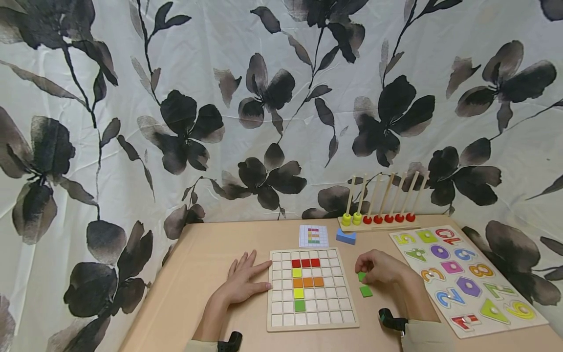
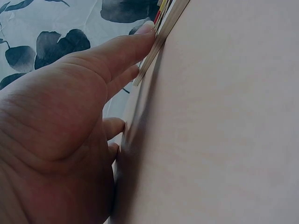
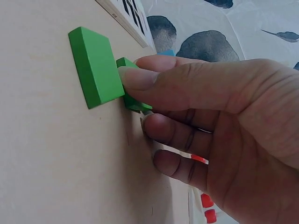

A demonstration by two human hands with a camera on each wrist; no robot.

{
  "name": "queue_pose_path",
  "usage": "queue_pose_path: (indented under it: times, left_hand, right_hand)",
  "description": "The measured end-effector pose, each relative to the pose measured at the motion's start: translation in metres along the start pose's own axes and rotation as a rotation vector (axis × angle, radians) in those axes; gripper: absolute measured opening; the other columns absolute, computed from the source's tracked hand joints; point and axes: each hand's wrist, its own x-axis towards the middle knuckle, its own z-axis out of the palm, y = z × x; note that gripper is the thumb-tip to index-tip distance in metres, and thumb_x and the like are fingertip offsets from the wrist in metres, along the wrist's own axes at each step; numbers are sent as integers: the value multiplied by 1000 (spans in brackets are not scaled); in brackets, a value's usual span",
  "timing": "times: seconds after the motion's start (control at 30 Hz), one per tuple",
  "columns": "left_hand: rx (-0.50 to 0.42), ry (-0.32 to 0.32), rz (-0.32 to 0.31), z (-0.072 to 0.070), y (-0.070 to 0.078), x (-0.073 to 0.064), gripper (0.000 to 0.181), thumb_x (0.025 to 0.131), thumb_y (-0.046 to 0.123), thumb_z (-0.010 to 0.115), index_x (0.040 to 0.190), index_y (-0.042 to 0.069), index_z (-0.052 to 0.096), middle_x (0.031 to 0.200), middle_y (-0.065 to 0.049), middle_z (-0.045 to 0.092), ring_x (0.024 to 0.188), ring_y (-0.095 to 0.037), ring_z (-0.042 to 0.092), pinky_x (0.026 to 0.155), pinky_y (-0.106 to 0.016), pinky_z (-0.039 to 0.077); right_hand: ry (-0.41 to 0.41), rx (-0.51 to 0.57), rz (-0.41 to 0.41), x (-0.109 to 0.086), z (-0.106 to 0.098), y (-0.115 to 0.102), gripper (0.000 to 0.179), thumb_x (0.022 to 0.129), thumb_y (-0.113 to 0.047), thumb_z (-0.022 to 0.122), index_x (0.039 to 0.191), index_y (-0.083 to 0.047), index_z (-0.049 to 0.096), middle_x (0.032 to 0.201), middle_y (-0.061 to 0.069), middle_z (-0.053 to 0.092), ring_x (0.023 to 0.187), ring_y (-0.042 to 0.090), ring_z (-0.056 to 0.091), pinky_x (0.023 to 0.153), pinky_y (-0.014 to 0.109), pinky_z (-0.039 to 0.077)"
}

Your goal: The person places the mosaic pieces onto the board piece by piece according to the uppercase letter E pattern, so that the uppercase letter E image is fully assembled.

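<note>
My left hand (image 1: 239, 283) rests on the table with its fingers spread, thumb and index fingertips at the left edge of a wooden grid board (image 1: 313, 329). On the board a row of red tiles (image 1: 306, 263) lies above a yellow tile (image 1: 297, 272), a row of orange tiles (image 1: 308, 282), another yellow tile (image 1: 299, 293) and a green tile (image 1: 300, 305). Right of the board, my right hand (image 1: 387, 268) pinches a green tile (image 3: 133, 103) between thumb and fingers, close over the table. A second loose green tile (image 1: 366, 292) lies just nearer to me.
Behind the board lie a pattern card (image 1: 304, 243) and a blue block (image 1: 346, 237). A peg stand (image 1: 378, 227) with yellow and red beads stands at the back right. A number-and-shape puzzle board (image 1: 448, 260) lies to the right. Flowered cloth (image 1: 264, 195) hangs behind the table (image 1: 211, 239).
</note>
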Motion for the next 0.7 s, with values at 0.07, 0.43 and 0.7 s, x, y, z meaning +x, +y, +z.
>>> queue_pose_path:
  times: [0.07, 0.43, 0.7]
  left_hand:
    - [0, 0, -1, 0, 0, 0, 67, 91, 55, 74, 151, 32, 56, 174, -21, 15, 161, -45, 3, 126, -66, -5]
    - [3, 0, -4, -1, 0, 1, 67, 91, 55, 74, 151, 31, 56, 174, -21, 14, 162, -45, 2, 126, -66, -6]
    - [7, 2, 1, 0, -1, 1, 68, 91, 57, 73, 151, 31, 56, 174, -21, 15, 161, -45, 3, 126, -66, -5]
  right_hand:
    - [6, -2, 3, 1, 0, 0, 22, 79, 4, 84, 94, -5, 71, 85, 6, 63, 83, 20, 54, 69, 24, 46]
    - [4, 31, -43, 3, -3, 2, 13, 84, 4, 80, 93, -1, 72, 81, 4, 64, 76, 17, 55, 62, 22, 46]
    - [34, 45, -41, 2, -2, -3, 8, 88, 1, 77, 95, -2, 74, 80, 4, 63, 76, 16, 55, 63, 23, 45]
